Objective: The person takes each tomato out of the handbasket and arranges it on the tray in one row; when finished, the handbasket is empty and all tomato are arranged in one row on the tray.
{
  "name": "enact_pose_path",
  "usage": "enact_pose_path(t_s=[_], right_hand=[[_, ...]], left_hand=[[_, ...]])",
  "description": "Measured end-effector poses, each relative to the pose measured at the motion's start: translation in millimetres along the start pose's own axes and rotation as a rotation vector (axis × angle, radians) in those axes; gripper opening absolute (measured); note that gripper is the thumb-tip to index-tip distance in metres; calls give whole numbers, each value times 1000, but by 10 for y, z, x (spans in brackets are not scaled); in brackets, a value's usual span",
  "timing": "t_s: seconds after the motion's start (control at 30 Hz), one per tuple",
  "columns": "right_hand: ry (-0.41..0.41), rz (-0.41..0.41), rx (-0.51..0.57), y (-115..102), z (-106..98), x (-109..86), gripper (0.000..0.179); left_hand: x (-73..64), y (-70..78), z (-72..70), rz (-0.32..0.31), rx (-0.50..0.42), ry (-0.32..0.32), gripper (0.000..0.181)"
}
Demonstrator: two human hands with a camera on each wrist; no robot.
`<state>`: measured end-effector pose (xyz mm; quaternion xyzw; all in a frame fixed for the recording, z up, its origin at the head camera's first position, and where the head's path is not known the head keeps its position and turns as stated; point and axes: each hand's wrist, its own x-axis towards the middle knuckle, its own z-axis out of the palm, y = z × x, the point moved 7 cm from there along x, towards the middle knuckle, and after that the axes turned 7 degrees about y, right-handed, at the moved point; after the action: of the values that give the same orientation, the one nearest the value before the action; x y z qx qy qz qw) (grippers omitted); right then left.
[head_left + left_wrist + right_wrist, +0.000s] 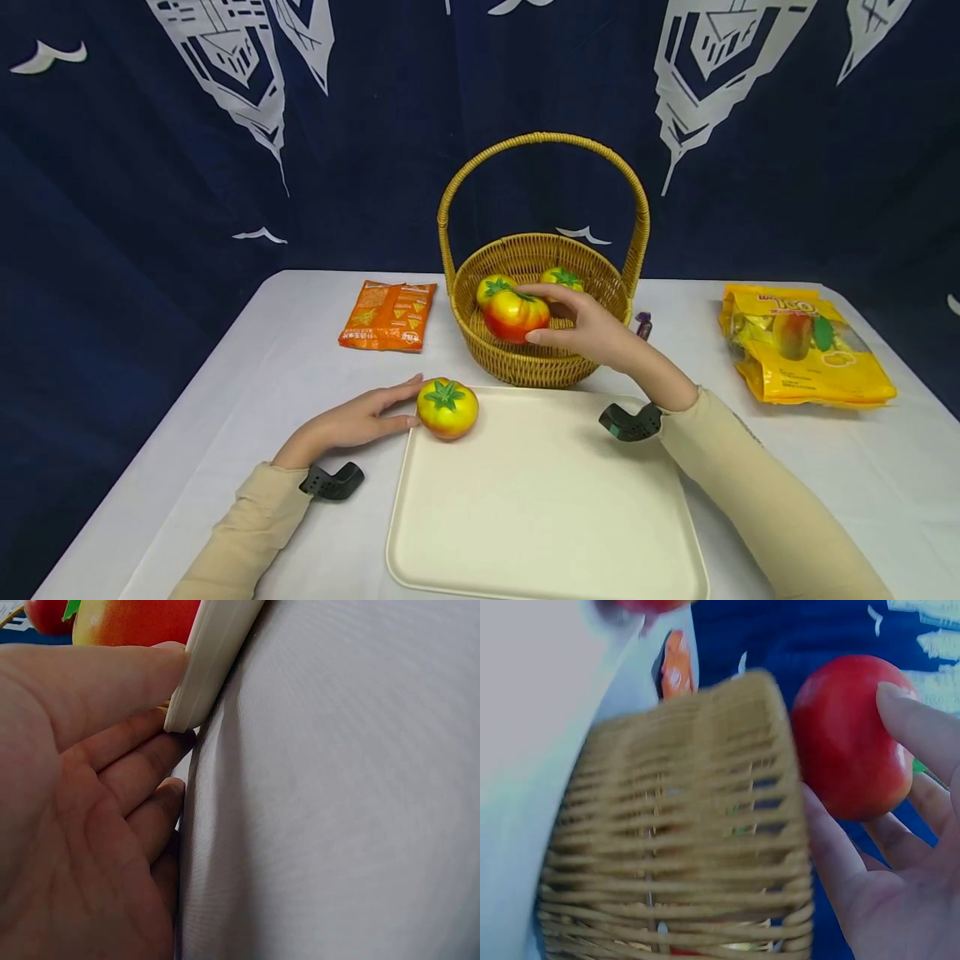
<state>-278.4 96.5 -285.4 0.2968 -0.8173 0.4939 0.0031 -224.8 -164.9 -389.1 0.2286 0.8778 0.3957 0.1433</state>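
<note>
My right hand [581, 327] grips a red-and-yellow tomato [516, 318] with a green top, thumb on one side and fingers on the other. It holds this tomato over the front of a wicker basket [528, 367]; the right wrist view shows the tomato [847, 742] beside the basket's rim. Two more tomatoes, one at left [491, 287] and one at right [558, 277], sit inside, partly hidden. My left hand [356, 421] touches the far left corner of a cream tray [540, 500], its fingers mostly straight. Just beside those fingertips, another tomato [447, 408] rests on that corner.
An orange snack packet [387, 317] lies left of the basket. Far right stands a yellow snack bag [810, 346]. A small dark wrapped item [643, 325] lies right of the basket, whose tall handle [543, 137] arches upward. Behind the white table [300, 333] hangs a dark blue curtain [375, 167].
</note>
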Motion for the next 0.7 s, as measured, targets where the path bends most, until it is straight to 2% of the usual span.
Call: enact_pose_path(t_s=[0.17,0.33,0.43,0.57,0.63,0.7], right_hand=[[36,-49,43,-147,49,-205,58],[54,-84,134,-212,166,-429,60],[73,-116,118,-212,241,-548,61],[111,-228,19,-270,313,-672,61],[109,-270,-5,-302,355,-719,61],[84,-277,-6,-291,407,-752,60]], left_hand=[[-6,17,-3,7,2,-3,60],[-5,22,-10,2,3,-8,60],[-1,15,-15,11,1,-6,59],[2,9,-24,25,0,-3,59],[2,8,-26,28,-1,-3,59],[3,12,-24,33,2,0,60]])
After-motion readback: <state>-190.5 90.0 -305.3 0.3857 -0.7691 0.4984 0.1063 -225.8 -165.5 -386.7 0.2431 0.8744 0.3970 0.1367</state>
